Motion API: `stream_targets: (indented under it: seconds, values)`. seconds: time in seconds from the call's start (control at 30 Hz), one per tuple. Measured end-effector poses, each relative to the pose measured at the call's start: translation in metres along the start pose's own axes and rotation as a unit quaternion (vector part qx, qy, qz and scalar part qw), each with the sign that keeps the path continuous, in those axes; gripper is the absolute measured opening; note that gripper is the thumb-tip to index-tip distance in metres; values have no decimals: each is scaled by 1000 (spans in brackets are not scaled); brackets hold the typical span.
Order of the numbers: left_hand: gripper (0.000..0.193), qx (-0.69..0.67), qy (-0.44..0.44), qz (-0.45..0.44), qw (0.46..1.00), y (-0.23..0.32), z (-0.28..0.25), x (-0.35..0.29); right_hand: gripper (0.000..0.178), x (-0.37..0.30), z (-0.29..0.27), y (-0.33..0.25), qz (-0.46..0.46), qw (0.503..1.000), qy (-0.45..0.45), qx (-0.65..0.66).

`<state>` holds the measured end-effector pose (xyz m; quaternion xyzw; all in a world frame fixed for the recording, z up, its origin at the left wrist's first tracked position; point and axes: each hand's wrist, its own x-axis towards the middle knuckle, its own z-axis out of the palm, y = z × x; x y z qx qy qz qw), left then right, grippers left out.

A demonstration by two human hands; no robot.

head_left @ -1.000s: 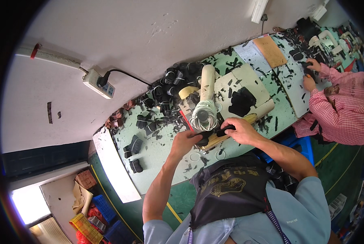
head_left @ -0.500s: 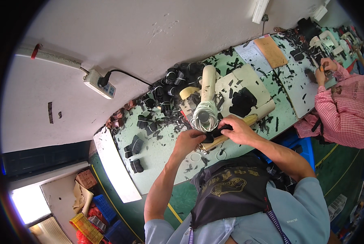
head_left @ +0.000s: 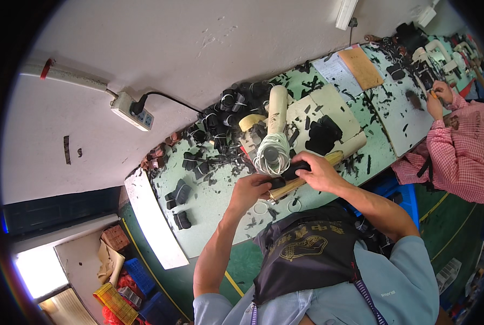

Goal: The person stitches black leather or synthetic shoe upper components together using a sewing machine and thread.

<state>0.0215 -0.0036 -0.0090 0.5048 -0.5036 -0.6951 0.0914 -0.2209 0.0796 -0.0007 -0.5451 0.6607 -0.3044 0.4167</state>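
Note:
My left hand is closed on a small black piece, likely of leather or fabric. In my right hand is another black piece, held between thumb and fingers. Whether the two pieces join is unclear. Both hands are close together at the front edge of a cream-coloured board. Just beyond them, a pale cylindrical post carries a thick coil of white bands round its near end. A pile of black pieces lies on the board to the right.
Bundled black pieces and dark scraps are strewn over the green table. Two white rings lie near its front edge. A power strip is on the wall. At the right, a co-worker in a pink checked top handles something small.
My right hand has shifted slightly, and the black pieces between my hands have turned and moved a little apart. The co-worker's hands have moved slightly right.

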Motion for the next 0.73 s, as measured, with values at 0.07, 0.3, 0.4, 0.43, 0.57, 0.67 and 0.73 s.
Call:
stream_targets:
  seconds: [0.07,0.3,0.4,0.43,0.57,0.67,0.73]
  values:
    - [24,-19,-1,10,1000,-3,-5,-2,22,-2,-4,-1,26,999,21,14]
    - [21,99,40,-42,993,6,3,3,22,-1,-6,-8,16,998,-61,18]
    - [20,-10,16,1,1000,0,7,0,21,0,-3,-4,-9,999,-16,26]
    - [21,-18,17,0,1000,1,5,-1,22,0,-4,-2,18,999,-6,48]
    - [24,-17,49,-8,999,9,3,-6,27,-3,-19,-17,114,985,-122,51]
    - [20,130,88,-6,988,11,14,-1,26,0,-4,-5,27,998,-64,7]
    - [22,109,77,12,991,5,13,1,26,1,-1,-5,-9,1000,-29,-9]
